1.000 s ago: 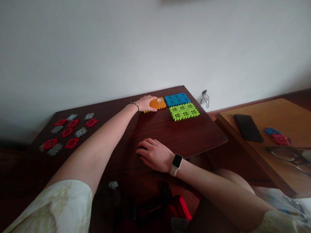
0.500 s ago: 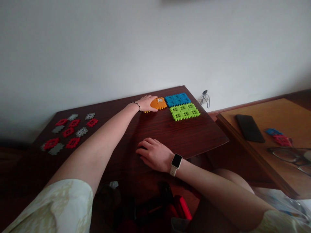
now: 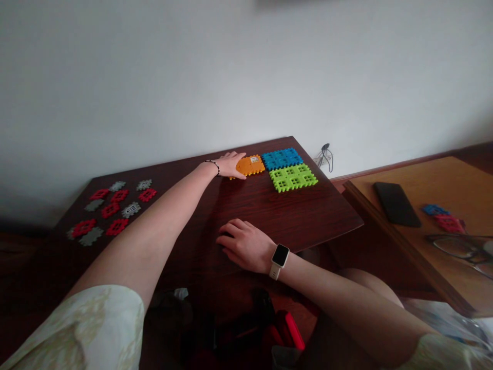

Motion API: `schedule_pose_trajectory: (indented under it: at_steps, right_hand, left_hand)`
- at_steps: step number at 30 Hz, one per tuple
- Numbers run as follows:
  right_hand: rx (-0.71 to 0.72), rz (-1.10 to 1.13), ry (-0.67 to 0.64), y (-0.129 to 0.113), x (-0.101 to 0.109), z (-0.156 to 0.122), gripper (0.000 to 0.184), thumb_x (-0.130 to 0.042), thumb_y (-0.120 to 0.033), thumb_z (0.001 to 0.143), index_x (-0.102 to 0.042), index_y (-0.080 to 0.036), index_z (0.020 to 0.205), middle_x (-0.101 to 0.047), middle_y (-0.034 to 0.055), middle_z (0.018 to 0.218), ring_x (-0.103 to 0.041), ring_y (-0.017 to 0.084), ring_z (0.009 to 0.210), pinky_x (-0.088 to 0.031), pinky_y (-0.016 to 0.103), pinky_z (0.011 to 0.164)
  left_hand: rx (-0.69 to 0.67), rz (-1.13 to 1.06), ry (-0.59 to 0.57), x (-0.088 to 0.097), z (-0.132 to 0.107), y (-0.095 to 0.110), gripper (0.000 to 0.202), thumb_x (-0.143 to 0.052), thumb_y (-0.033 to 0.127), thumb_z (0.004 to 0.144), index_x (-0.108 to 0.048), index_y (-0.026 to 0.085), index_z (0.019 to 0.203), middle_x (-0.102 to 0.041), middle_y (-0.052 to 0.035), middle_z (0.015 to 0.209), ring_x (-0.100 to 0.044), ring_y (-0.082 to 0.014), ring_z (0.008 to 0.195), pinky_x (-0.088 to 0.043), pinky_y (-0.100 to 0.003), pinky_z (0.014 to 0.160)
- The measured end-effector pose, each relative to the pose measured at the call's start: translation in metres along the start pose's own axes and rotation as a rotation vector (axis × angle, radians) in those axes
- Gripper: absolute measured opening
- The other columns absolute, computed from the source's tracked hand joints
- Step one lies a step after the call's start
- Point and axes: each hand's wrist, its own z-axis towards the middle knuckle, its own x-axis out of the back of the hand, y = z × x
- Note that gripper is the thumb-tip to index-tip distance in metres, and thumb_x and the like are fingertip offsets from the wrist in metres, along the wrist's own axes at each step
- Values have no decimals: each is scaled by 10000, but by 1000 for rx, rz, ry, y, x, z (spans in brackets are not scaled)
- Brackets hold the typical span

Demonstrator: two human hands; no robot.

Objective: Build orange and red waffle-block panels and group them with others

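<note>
My left hand (image 3: 230, 165) reaches over the left end of an orange interlocking panel (image 3: 250, 165), thumb and fingers spread apart and partly covering it. A white window piece shows in the panel's upper right. Just right of the orange panel lie a blue panel (image 3: 282, 158) of toothed tiles and a lime-green panel (image 3: 293, 177) with window holes. They sit edge to edge. My right hand (image 3: 246, 244) rests on the dark table's front part, fingers loosely bent and a little apart, holding nothing.
Several loose red tiles (image 3: 117, 226) and grey tiles (image 3: 92, 236) lie at the left of the dark wooden table (image 3: 246, 200). On the lighter table (image 3: 427, 174) at right are a black phone (image 3: 396, 204), glasses (image 3: 454, 247) and small blue and red pieces (image 3: 449, 222).
My left hand has slid slightly left, uncovering more of the orange panel, which stays where it was. My right hand has hardly moved.
</note>
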Motion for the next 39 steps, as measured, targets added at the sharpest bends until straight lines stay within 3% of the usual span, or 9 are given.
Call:
schedule_pose_trajectory:
  at_steps: [7, 13, 19, 24, 31, 37, 39]
  right_hand:
    - [3, 17, 19, 2, -1, -1, 227, -619, -229, 1065, -722, -198, 1265, -683, 124, 1360, -568, 286, 1243, -536, 468, 1036]
    - [9, 21, 25, 3, -2, -2, 232, -612, -236, 1069, -720, -195, 1271, -679, 125, 1352, -564, 284, 1251, -537, 467, 1042]
    - [7, 14, 27, 2, -2, -2, 230, -609, -235, 1071, -718, -204, 1271, -678, 121, 1352, -562, 281, 1262, -534, 458, 1037]
    - [11, 17, 18, 2, -2, -2, 241, -594, -241, 1078, -720, -192, 1277, -677, 124, 1359, -562, 285, 1255, -535, 465, 1044]
    - [8, 23, 22, 1, 0, -1, 221, -604, -227, 1069, -726, -198, 1251, -677, 128, 1337, -556, 285, 1250, -536, 465, 1038]
    - [12, 24, 21, 1, 0, -1, 228, -601, -227, 1070, -727, -193, 1258, -676, 133, 1341, -553, 287, 1256, -539, 469, 1045]
    - [10, 18, 19, 2, -1, -1, 233, -598, -228, 1073, -728, -191, 1262, -677, 128, 1344, -557, 286, 1259, -540, 465, 1046]
  left_hand:
    - [-18, 5, -1, 2, 1, -2, 1340, -704, 848, 652, -192, 291, 1757, -346, -160, 1753, -330, -455, 1602, -308, -556, 1305]
    - [26, 11, -71, 6, 1, -1, 1430, -730, 864, 614, -141, 263, 1770, -251, -181, 1796, -245, -478, 1638, -274, -578, 1314]
    - [1, 30, -60, 4, 6, -4, 1421, -732, 881, 600, -143, 318, 1765, -282, -157, 1791, -271, -486, 1626, -291, -591, 1301]
    - [34, 49, -106, 6, 9, -4, 1487, -764, 867, 578, -111, 272, 1773, -224, -190, 1809, -219, -498, 1647, -282, -607, 1304]
    - [37, 84, -106, 10, 16, -1, 1492, -796, 862, 545, -118, 338, 1766, -283, -161, 1797, -254, -514, 1631, -334, -643, 1271]
    - [72, 74, -140, 12, 18, 4, 1547, -846, 784, 531, -129, 203, 1773, -251, -212, 1796, -213, -517, 1645, -282, -589, 1313]
    - [55, 72, -131, 12, 19, 3, 1514, -835, 762, 546, -141, 206, 1772, -265, -209, 1792, -231, -502, 1643, -266, -575, 1322]
